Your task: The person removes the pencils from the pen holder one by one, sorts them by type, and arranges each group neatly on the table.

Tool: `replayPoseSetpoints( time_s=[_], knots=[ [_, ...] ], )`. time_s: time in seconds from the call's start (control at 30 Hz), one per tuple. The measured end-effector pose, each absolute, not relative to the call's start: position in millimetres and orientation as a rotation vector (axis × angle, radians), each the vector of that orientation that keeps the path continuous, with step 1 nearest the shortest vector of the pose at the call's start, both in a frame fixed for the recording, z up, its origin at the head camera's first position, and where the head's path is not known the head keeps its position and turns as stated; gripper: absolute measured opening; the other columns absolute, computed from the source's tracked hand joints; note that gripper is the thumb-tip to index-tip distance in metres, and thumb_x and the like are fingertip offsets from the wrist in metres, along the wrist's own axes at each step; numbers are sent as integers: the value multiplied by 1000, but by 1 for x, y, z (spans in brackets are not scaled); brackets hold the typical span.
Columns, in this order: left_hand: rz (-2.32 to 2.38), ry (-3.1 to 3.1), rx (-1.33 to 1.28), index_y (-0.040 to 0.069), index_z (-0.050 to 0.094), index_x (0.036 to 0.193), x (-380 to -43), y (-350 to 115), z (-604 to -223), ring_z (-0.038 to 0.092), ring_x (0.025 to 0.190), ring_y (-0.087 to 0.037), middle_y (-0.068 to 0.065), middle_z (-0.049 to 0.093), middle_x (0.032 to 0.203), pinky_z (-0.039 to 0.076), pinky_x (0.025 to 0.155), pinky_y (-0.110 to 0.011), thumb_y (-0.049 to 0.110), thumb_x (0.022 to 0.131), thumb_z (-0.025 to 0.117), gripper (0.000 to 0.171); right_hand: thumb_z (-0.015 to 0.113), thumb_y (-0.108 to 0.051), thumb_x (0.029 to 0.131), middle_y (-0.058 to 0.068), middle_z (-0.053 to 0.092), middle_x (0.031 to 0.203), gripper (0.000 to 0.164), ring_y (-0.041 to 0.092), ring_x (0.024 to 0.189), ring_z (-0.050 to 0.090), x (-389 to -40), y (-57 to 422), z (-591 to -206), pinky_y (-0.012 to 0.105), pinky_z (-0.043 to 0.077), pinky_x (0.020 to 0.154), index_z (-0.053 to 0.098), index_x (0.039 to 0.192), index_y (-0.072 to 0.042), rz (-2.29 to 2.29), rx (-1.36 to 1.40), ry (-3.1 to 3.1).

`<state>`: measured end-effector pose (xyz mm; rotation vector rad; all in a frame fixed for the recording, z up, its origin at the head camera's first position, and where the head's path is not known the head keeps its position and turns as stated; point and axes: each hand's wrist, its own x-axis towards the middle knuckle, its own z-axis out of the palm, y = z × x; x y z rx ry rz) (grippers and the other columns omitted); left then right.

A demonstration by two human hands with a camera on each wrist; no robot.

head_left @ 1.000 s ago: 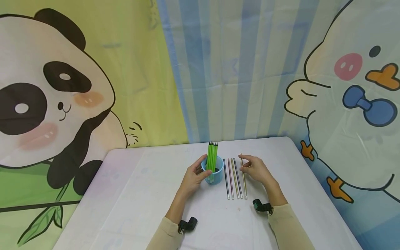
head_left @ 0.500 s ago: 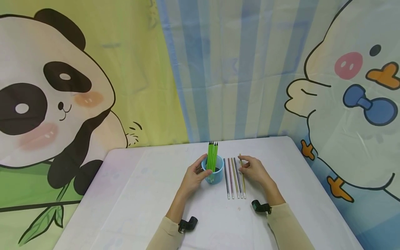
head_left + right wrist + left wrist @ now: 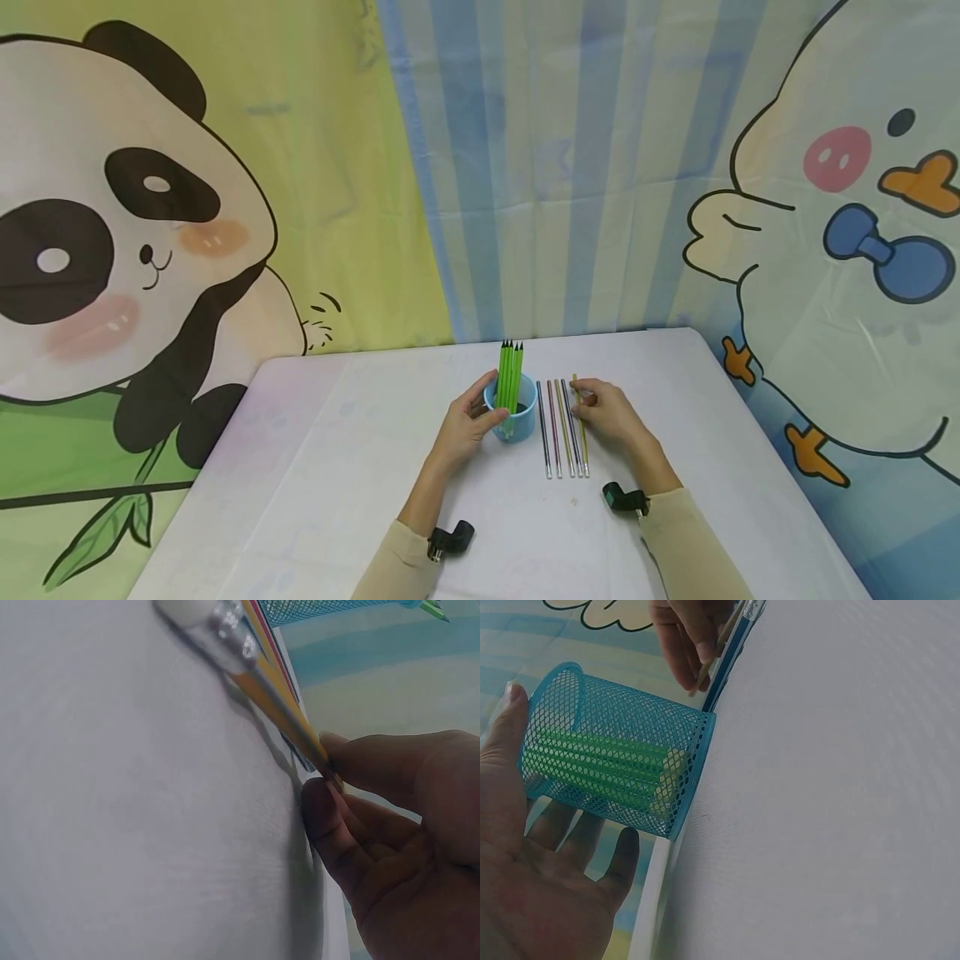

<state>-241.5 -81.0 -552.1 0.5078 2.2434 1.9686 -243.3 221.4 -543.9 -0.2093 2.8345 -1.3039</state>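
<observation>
My left hand [image 3: 459, 429] holds a light-blue mesh pencil cup [image 3: 523, 427] from its left side, thumb at the front and fingers behind. Several green pencils [image 3: 509, 375] stand in the cup, dark points up; through the mesh they show in the left wrist view [image 3: 600, 769]. To the right, my right hand [image 3: 613, 410] pinches a yellow pencil [image 3: 583, 442] near its far end between thumb and fingers. In the right wrist view the pencil's metal band and white eraser [image 3: 187, 611] face the camera. Beside it lie several other pencils [image 3: 557, 433] in a row, erasers nearest me.
A white-covered table [image 3: 337, 500] spreads out on both sides of the hands. Behind it hangs a printed curtain [image 3: 517, 167] with a panda at the left and a white bird at the right. Each wrist carries a small black camera [image 3: 452, 540].
My right hand has shifted slightly left with the yellow pencil, bringing it closer to the row and more parallel to it. My left hand and the cup have stayed in place.
</observation>
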Motion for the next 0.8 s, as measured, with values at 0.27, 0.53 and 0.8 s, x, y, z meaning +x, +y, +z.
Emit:
replayPoseSetpoints(
  time_s=[0.27,0.53,0.8],
  knots=[
    [1977,2239,551,32,44,158,-240,-81,-550,60,135,-29,0,54,157,48,114,-48,37,91,81,76,76,-9,94,7,65,87,50,19,78,56,-243,220,-544,34,45,73,62,141,0,-1254,-225,2863],
    [1984,2245,555,30,44,159,-240,-81,-550,61,134,-30,-1,54,157,50,112,-46,35,92,81,76,75,-7,94,9,66,92,49,19,80,56,-243,219,-545,35,46,75,62,140,2,-1247,-259,2883],
    [1984,2238,564,26,42,160,-239,-80,-549,61,134,-30,-2,53,158,50,112,-46,36,92,80,79,76,-7,93,10,68,99,51,17,80,58,-243,219,-548,31,47,73,60,140,4,-1252,-312,2884]
  ],
)
